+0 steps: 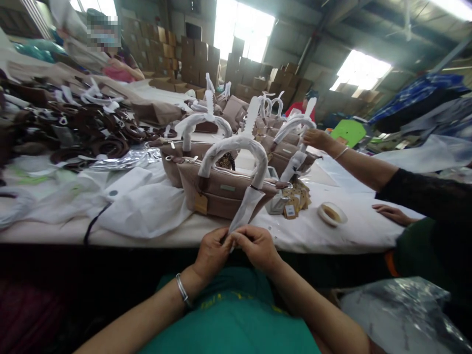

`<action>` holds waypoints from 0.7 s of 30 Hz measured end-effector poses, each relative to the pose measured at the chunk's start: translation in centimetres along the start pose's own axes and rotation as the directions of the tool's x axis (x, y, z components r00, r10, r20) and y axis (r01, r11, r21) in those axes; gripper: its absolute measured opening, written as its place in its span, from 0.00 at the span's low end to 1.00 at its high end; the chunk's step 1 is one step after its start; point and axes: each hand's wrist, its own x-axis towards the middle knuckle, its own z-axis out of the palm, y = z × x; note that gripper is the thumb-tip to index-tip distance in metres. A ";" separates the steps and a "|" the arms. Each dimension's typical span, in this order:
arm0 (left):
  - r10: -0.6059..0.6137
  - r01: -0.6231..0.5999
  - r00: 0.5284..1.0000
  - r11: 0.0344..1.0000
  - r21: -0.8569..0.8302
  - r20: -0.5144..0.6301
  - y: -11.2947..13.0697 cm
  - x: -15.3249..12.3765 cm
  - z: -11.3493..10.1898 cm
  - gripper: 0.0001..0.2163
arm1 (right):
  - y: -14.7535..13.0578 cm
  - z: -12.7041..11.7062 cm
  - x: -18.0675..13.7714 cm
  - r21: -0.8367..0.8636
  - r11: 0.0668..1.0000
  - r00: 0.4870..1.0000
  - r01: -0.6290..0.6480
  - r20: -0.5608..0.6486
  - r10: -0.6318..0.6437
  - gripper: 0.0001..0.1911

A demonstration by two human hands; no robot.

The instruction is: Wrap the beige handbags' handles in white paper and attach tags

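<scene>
A beige handbag stands near the table's front edge, its handle wrapped in white paper. A loose strip of white wrapping paper hangs from the handle's right end down over the edge. My left hand and my right hand meet just below the edge, both pinching the strip's lower end with closed fingers. A paper tag hangs on the bag's front.
More wrapped handbags stand behind. White bags lie at left, brown straps beyond. A tape roll and small tags lie at right. A co-worker's arm reaches in from the right. Stacked cartons fill the background.
</scene>
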 end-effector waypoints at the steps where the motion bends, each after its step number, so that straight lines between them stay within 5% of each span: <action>1: 0.024 -0.024 1.000 1.000 0.011 0.000 -0.1 -0.1 -0.1 0.12 | 0.1 0.4 0.3 -0.024 1.000 0.999 -0.020 -0.035 0.019 0.12; 10: 0.316 -0.279 0.948 0.880 0.386 -0.037 -0.8 -0.3 0.1 0.12 | 0.5 1.4 1.4 -0.335 0.914 0.962 -0.228 -0.223 0.158 0.13; 21: 0.453 -0.391 0.891 0.729 0.563 0.031 -0.7 -0.6 -0.1 0.09 | 1.9 2.1 2.2 -0.583 0.785 0.952 -0.210 -0.304 0.029 0.21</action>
